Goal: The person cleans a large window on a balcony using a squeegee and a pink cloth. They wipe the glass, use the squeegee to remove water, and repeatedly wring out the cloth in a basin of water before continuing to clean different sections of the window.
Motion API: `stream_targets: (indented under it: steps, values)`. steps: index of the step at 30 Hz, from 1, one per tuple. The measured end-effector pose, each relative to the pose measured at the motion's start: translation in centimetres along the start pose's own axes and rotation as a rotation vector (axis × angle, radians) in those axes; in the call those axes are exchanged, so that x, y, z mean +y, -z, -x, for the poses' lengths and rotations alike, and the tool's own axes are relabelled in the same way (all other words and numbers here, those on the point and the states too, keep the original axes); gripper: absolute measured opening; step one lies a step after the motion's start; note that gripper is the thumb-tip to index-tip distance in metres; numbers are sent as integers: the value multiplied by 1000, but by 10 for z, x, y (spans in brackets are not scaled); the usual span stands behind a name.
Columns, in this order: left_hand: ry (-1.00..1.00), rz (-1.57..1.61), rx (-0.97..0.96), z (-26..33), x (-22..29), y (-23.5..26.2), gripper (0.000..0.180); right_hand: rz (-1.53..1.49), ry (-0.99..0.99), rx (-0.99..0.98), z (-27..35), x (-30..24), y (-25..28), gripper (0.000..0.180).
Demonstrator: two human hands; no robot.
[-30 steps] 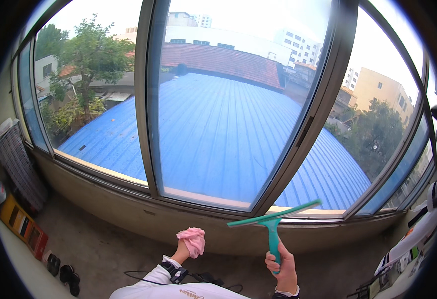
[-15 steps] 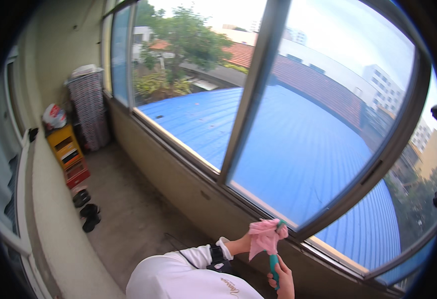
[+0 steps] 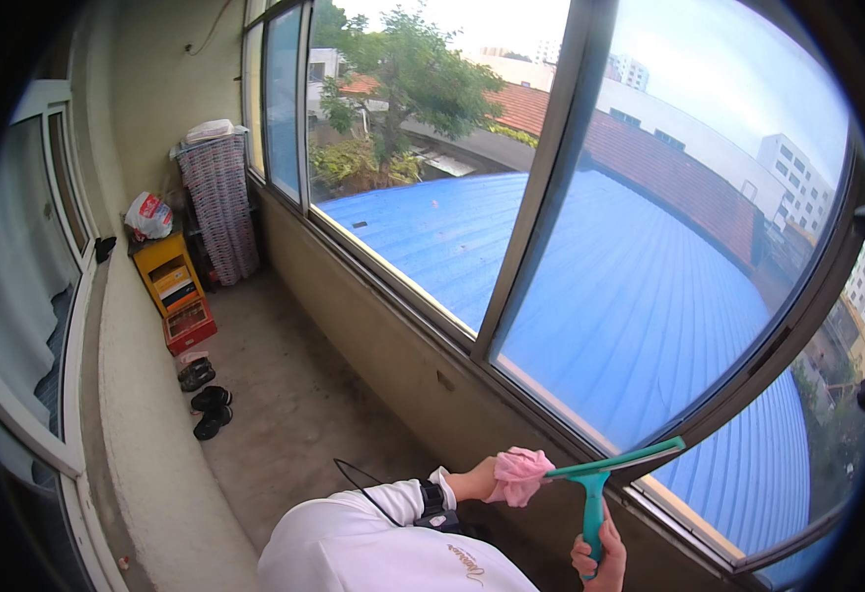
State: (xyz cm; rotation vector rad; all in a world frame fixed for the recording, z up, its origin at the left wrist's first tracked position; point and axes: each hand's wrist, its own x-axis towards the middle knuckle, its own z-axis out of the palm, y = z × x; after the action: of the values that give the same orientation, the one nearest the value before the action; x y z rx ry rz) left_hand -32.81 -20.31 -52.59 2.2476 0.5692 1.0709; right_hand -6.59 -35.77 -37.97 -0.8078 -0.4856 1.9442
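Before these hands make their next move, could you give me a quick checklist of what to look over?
1. Squeegee gripped: ok, right hand wraps its handle.
2. Pink cloth held: ok, in the left hand.
3. Cloth off the squeegee's blade: cannot tell; they meet in the picture, but contact is unclear.
4. Dark shoes away from the hands: ok, on the floor at left.
5. Window pane dry: cannot tell from here.

The teal squeegee (image 3: 594, 482) points its handle (image 3: 592, 511) toward the near side, its long, slim blade (image 3: 640, 456) slanting up to the right. The pink cloth (image 3: 519, 478), crumpled into a bunch, sits at the blade's left end.
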Motion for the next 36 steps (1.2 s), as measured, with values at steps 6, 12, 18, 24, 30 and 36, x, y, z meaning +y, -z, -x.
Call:
stream_targets:
  steps: [6,12,18,24,30,36]
  values:
    - [349,-287,125,33,-46,1,12,-7,263,192,9,-10,22,59]
    - [459,-677,10,9,-114,24,19,184,220,492,22,-17,46,55]
    - [745,-470,245,-48,-191,31,16,125,201,623,26,-18,42,58]
    - [675,-959,280,-47,-305,55,10,83,206,735,29,-34,14,58]
    - [1018,-587,355,-40,-375,53,49,56,225,787,30,-43,9,59]
    - [1175,-406,511,-71,-296,53,58,-1,296,799,31,-48,12,59]
